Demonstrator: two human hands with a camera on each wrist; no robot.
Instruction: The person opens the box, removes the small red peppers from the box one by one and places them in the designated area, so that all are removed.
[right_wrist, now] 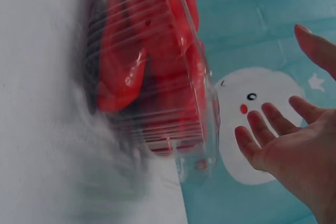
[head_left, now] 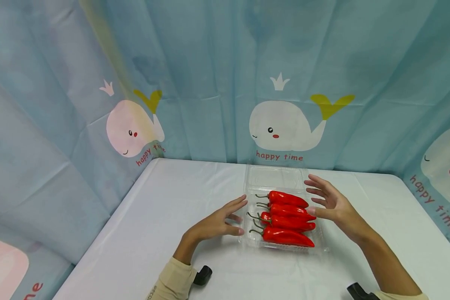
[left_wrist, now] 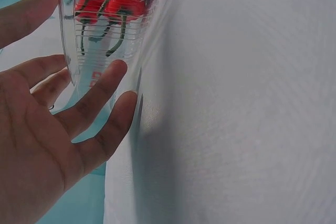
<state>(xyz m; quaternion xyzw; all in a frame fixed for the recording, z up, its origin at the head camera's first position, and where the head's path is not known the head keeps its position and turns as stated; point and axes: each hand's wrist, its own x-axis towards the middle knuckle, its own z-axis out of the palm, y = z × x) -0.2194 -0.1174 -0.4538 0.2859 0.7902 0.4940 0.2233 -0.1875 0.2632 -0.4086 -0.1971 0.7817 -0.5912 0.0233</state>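
Observation:
Several red chili peppers (head_left: 288,223) with green stems lie side by side in a clear plastic clamshell box (head_left: 262,241). Its lid (head_left: 274,178) is folded back flat toward the curtain. At the box's left side, my left hand (head_left: 218,221) has its fingers spread, fingertips right at the wall; the left wrist view shows that hand (left_wrist: 68,114) beside the ribbed side. My right hand (head_left: 333,204) is held by the right side, fingers loosely bent and thumb tip overlapping a pepper tip in the head view. In the right wrist view this hand (right_wrist: 294,145) appears apart from the box.
A white cloth covers the table (head_left: 195,183). Behind and beside it hangs a blue curtain (head_left: 210,83) printed with whales; the lid reaches close to it. Black wrist devices show on the left sleeve (head_left: 176,277) and near the right cuff.

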